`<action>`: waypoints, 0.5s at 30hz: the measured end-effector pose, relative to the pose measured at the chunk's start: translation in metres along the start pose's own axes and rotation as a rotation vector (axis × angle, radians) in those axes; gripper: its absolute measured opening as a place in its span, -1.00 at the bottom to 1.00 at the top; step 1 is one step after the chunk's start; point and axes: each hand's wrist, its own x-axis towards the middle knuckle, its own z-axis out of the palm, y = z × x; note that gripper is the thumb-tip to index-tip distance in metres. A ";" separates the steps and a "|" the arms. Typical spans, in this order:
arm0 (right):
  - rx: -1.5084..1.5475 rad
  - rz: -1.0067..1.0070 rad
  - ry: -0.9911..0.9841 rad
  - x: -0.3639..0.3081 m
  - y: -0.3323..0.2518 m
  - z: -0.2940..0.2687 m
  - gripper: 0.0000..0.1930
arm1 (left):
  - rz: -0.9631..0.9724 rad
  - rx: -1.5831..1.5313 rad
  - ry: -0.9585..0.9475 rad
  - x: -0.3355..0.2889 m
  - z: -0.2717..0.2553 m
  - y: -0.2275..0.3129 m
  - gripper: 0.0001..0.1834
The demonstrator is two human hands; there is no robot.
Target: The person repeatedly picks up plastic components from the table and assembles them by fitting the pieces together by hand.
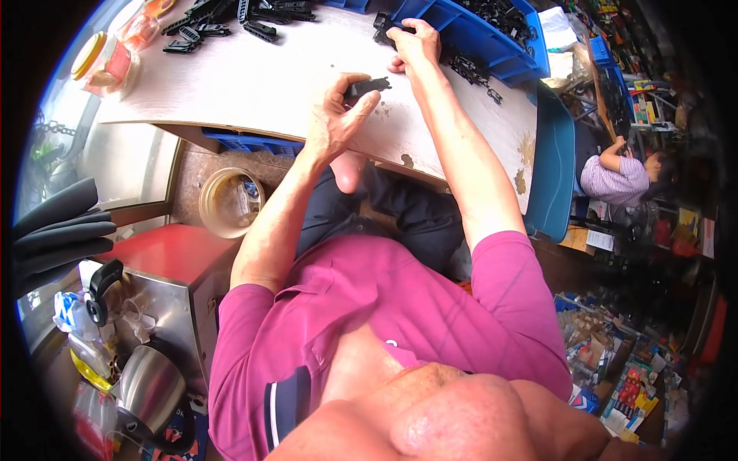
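Observation:
My left hand [338, 115] is over the white tabletop, its thumb and fingers closed round a small, dark, flat plastic part [369, 87] with a notched end. Farther off and to the right, my right hand [417, 48] reaches to the table's far side, beside a blue bin. Its fingertips are on a black plastic piece [382, 28], whose exact shape is too small to make out. Loose black plastic parts [467, 69] lie on the table just right of that hand. At the far left of the tabletop, more long, ribbed black parts [260, 29] are heaped.
Blue bins [530, 67] with black parts line the far right. Lidded jars [101, 63] stand at the table's left. Below are a round bucket [224, 201], a red-topped metal cabinet [173, 250] and a kettle [151, 388]. Another person [615, 175] sits at the right, beyond a teal chair [555, 161].

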 end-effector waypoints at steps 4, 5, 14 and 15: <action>-0.082 0.000 0.015 0.009 -0.003 0.006 -0.51 | -0.021 0.001 -0.012 0.000 0.001 0.001 -0.67; -0.097 -0.009 0.006 0.011 -0.003 0.007 -0.55 | -0.022 0.000 -0.011 0.000 0.001 0.001 -0.67; -0.128 -0.040 -0.037 0.016 0.008 0.008 -0.75 | -0.013 0.036 -0.015 0.000 0.000 0.007 -0.67; -0.108 -0.032 -0.038 0.018 0.011 0.007 -0.76 | -0.012 0.035 -0.014 0.000 0.000 0.007 -0.67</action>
